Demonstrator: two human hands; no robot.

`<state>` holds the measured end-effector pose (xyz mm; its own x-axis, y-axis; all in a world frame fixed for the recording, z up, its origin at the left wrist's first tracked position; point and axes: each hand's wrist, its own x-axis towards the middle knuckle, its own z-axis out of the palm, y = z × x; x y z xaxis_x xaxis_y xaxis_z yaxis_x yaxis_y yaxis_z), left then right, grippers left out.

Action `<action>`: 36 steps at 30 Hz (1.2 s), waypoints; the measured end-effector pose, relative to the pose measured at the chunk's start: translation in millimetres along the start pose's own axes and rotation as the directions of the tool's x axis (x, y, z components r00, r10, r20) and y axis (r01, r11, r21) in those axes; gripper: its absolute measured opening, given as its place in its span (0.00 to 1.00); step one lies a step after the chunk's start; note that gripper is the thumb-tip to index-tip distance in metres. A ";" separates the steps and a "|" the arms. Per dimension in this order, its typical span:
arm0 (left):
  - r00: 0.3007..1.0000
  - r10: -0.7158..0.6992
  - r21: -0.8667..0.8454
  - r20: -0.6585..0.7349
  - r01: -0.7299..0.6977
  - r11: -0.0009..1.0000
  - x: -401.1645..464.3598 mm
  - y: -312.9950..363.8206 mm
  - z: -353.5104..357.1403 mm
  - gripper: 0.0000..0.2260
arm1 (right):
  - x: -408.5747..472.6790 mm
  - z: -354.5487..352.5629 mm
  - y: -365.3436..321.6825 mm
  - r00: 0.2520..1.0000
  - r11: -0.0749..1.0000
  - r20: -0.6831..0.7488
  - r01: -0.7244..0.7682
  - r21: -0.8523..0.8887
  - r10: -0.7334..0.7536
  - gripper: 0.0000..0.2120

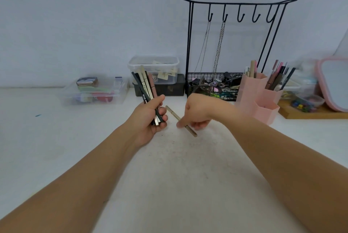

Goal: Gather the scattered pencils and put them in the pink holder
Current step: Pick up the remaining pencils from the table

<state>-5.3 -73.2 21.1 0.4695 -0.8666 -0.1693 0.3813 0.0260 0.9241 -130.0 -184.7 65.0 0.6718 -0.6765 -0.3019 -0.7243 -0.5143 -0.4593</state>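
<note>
- Head view: the left hand is clenched around a bundle of pencils, their ends fanning up and away over the white table.
- The right hand pinches a single tan pencil between its fingertips; the pencil lies slantwise just above the table, between the two hands.
- The pink holder stands to the right, beside a black wire rack, with several pencils already upright in its compartments.
- Clear plastic boxes sit along the wall to the left.
</note>
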 end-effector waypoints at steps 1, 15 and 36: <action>1.000 0.001 0.006 0.004 -0.001 1.000 0.6 -0.3 -0.5 0.10 | 1.8 3.3 -0.5 1.000 1.000 0.010 -0.011 0.006 0.011 0.15; 0.994 -0.032 0.034 0.100 0.029 0.999 -5.4 -2.8 7.1 0.14 | -15.4 -34.3 -2.0 0.951 0.656 -0.149 0.296 0.694 -0.272 0.06; 0.960 0.046 0.060 0.278 -0.065 0.996 -11.6 -3.7 4.8 0.12 | -4.9 3.1 -9.5 0.965 0.728 -0.130 0.256 0.636 -0.226 0.08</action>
<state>-16.0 -65.6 21.2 0.2470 -0.9687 -0.0245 0.3016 0.0528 0.9520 -126.0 -174.8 68.2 0.7921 -0.6053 -0.0792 -0.2566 -0.2124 -0.9429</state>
